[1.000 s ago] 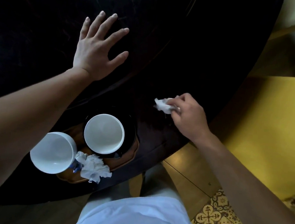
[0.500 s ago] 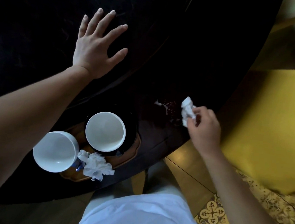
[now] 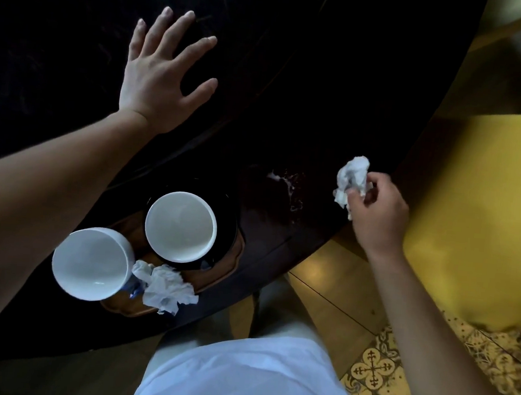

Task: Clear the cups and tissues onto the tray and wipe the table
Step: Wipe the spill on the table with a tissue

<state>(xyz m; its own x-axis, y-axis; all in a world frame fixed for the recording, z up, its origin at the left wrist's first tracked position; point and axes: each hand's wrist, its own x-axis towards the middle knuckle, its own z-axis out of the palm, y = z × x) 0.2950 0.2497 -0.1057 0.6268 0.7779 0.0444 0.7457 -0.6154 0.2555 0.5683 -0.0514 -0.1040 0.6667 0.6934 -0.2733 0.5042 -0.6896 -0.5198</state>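
Your left hand lies flat, palm down, on the dark glossy counter, its fingers spread wide and pointing away from you, thumb out to the right. Its bare forearm runs back toward the lower left, wrist straight. Your right hand is curled, knuckles up, at the counter's near right edge. Its fingers pinch a crumpled white tissue wad, which sticks out beyond the fingertips to the upper left. Your right forearm is bare too, angling down to the lower right, wrist slightly bent.
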